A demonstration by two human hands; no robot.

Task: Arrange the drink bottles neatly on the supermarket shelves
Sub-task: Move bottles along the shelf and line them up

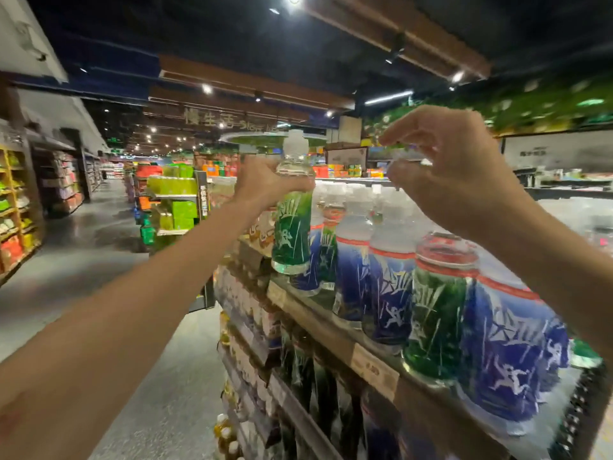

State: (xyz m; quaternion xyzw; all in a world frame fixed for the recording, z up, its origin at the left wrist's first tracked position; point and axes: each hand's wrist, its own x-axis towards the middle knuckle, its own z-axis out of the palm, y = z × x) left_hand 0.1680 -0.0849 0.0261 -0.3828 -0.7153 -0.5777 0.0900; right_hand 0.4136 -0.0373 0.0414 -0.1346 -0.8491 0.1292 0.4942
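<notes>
My left hand (265, 184) grips a green-labelled drink bottle (293, 224) by its neck and holds it upright just above the front left end of the top shelf (315, 313). My right hand (454, 174) hovers above the row, fingers apart and curled, holding nothing. Below it stand blue-labelled bottles (389, 290) and a green-labelled bottle (438, 313) along the shelf's front edge, with more white-capped bottles (351, 194) packed behind them.
Lower shelves (298, 376) under the top one hold dark bottles and price tags (374, 371). An open grey aisle floor (83, 260) runs to the left, with other stocked shelving (172, 207) and snack racks (16, 210) further off.
</notes>
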